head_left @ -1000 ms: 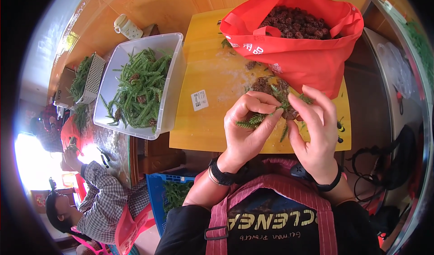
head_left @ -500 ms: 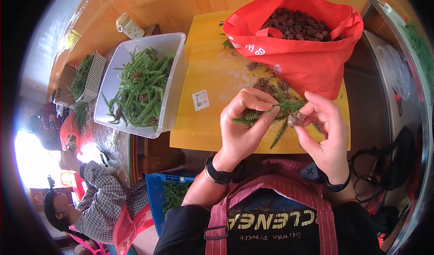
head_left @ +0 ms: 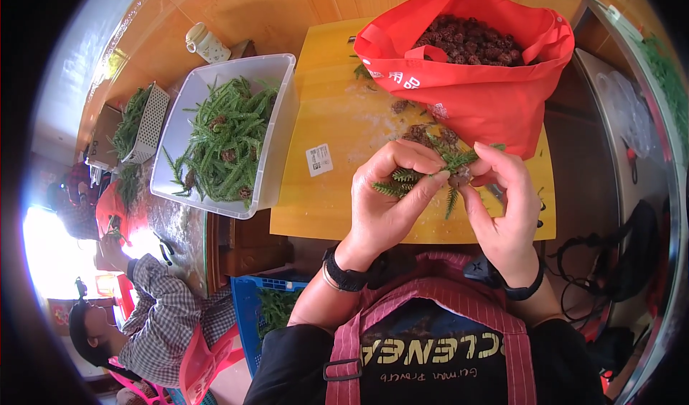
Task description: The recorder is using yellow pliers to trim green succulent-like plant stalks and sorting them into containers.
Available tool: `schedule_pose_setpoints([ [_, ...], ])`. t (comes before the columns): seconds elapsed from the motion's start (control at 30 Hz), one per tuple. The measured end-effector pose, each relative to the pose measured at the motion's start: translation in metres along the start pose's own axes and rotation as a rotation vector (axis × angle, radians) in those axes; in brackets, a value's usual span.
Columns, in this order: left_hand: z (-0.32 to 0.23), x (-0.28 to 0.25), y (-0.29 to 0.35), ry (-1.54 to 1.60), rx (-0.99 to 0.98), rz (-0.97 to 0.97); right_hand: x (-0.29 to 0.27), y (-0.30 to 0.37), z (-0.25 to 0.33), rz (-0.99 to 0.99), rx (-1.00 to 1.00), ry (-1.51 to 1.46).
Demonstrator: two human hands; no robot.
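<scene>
Pinching a green sprig [head_left: 452, 202] in the head view, your left hand [head_left: 387, 200] has it tight between thumb and fingers. Your right hand [head_left: 508, 215] has its fingertips closed on a cone [head_left: 461, 177], set against the sprig; exact contact is partly hidden. Both sit between your hands, in front of your chest, over the near part of the yellow table [head_left: 308, 215]. Loose cones [head_left: 416, 133] lie just past your left hand, near the red bag [head_left: 474, 100], which is open and heaped with cones. Clear bin [head_left: 282, 128] on your left holds more sprigs, a few cones among them. White label [head_left: 319, 159] lies flat between bin and hands. Blue crate [head_left: 245, 308] with greenery is low by your left arm; co-worker [head_left: 161, 326] sits farther left.
</scene>
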State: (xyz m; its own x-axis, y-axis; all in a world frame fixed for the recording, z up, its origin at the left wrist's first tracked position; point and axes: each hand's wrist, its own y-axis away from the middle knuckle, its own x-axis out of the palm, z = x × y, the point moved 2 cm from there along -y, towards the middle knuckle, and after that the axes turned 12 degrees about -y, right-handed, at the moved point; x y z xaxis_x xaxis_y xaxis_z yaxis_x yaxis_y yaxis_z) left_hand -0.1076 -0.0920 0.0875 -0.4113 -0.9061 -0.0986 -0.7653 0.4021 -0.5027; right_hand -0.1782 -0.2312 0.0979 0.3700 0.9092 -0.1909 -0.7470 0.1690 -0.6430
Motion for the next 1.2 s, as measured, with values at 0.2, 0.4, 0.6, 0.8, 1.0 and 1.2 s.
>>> schedule_pose_setpoints([
  [0.2, 0.001, -0.003, -0.002, -0.058, 0.026, -0.015, 0.005, -0.002, 0.002, -0.026, 0.037, -0.014],
  [0.4, 0.001, -0.006, -0.003, -0.132, -0.13, -0.015, 0.007, -0.013, 0.012, 0.042, 0.057, 0.11],
  [0.6, 0.009, -0.005, 0.001, -0.017, -0.181, -0.017, 0.011, -0.014, 0.006, 0.107, 0.06, 0.079],
  [0.8, 0.001, -0.005, -0.001, 0.169, -0.273, 0.062, 0.009, -0.013, 0.001, 0.101, 0.029, 0.1],
  [1.0, -0.001, -0.005, 0.0, 0.132, -0.289, 0.114, 0.007, -0.012, -0.001, 0.088, 0.037, 0.166],
  [1.2, 0.001, -0.005, 0.001, 0.21, -0.303, 0.106, 0.004, -0.01, -0.003, 0.084, 0.034, 0.109],
])
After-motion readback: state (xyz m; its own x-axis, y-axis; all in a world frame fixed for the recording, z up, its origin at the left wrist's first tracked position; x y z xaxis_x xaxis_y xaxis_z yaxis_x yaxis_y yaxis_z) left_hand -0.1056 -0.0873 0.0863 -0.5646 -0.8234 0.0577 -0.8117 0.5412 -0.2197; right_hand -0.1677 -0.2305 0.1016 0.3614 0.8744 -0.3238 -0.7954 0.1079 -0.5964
